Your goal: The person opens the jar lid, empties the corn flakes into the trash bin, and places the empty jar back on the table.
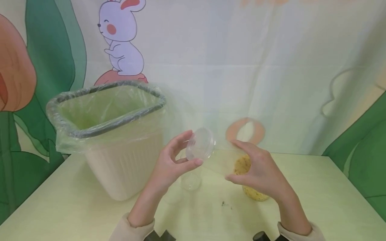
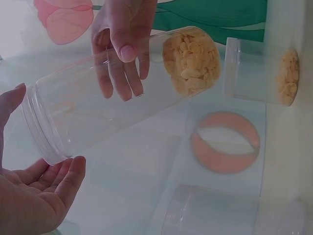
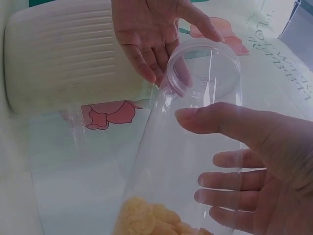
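Note:
A tall clear plastic jar (image 2: 117, 103) is tilted between both hands, yellow flakes (image 2: 190, 61) gathered at its base end. My left hand (image 1: 173, 160) holds its ringed mouth end (image 3: 203, 63), thumb on one side and fingers on the other. Around the jar's body curves my right hand (image 1: 260, 167), thumb and fingers on opposite sides, as the right wrist view also shows. Whether a lid covers the mouth I cannot tell. Below the right hand, a shorter jar of yellow flakes (image 1: 255, 193) stands on the table, partly hidden by that hand.
On the left stands a ribbed bin (image 1: 126, 167) with a clear liner over its dark rim. Another clear jar (image 1: 191, 182) stands behind the left hand. Small dark crumbs (image 1: 223, 203) lie on the pale table (image 1: 307, 194). A printed curtain (image 1: 193, 67) hangs at the back.

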Tool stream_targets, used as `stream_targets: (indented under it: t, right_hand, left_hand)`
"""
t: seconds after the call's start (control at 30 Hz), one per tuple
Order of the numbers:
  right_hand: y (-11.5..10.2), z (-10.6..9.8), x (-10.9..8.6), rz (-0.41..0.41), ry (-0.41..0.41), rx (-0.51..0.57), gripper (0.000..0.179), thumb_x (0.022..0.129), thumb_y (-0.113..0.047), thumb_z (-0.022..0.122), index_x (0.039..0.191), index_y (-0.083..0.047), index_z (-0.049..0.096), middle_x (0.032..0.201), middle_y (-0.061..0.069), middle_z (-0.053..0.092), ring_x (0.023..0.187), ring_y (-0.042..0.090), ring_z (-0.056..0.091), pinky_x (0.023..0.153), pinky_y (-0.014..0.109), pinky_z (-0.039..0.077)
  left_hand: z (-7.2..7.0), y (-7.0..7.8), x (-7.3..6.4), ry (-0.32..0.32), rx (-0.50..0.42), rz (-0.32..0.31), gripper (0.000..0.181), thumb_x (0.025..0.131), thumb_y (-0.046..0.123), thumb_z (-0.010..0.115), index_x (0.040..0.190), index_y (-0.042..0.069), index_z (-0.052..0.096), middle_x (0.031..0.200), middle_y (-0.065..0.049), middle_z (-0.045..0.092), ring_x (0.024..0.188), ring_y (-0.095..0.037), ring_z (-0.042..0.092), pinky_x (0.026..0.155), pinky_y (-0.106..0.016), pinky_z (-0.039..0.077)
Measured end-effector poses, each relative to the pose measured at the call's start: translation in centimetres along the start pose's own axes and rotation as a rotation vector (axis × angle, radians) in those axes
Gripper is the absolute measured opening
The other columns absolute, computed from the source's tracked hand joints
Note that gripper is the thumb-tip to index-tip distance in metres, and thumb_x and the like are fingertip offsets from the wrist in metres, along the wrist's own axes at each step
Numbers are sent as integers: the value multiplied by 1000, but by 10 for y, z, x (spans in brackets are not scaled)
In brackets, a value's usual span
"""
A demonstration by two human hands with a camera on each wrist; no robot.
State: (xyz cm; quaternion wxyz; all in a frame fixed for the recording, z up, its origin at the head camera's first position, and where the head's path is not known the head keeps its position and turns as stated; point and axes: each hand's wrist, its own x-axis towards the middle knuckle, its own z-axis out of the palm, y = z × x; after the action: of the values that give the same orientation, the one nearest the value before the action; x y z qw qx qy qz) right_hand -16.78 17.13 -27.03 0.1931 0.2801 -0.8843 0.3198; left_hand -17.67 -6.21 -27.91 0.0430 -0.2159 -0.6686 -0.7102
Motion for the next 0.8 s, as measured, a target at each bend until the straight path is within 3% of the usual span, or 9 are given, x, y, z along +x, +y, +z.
stream_targets:
  t: [0.17, 0.53, 0.8]
  right_hand:
    - [2, -2, -2, 1, -8, -18, 80, 57, -16, 85, 126, 1, 49, 126, 13, 54, 116, 28, 49, 92, 44, 43]
    - [-2, -7, -4, -37, -12, -26, 74, 58, -12, 84, 124, 2, 52, 121, 13, 57, 110, 28, 54, 88, 45, 45]
    - [0, -7, -4, -65, -14, -19, 76, 57, -12, 85, 123, 3, 52, 120, 14, 58, 109, 29, 54, 89, 45, 44]
  left_hand:
    - [0, 0, 0, -24, -1, 0, 70, 72, 0, 73, 134, 4, 40, 135, -13, 43, 122, -22, 42, 90, -38, 46]
    - [-7, -2, 0, -134, -6, 95, 72, 69, 1, 74, 133, 2, 42, 137, -11, 43, 123, -27, 40, 91, -42, 45]
    - [-10, -1, -1, -179, 2, 124, 73, 70, 2, 75, 134, 3, 41, 137, -11, 42, 123, -26, 40, 91, -44, 45]
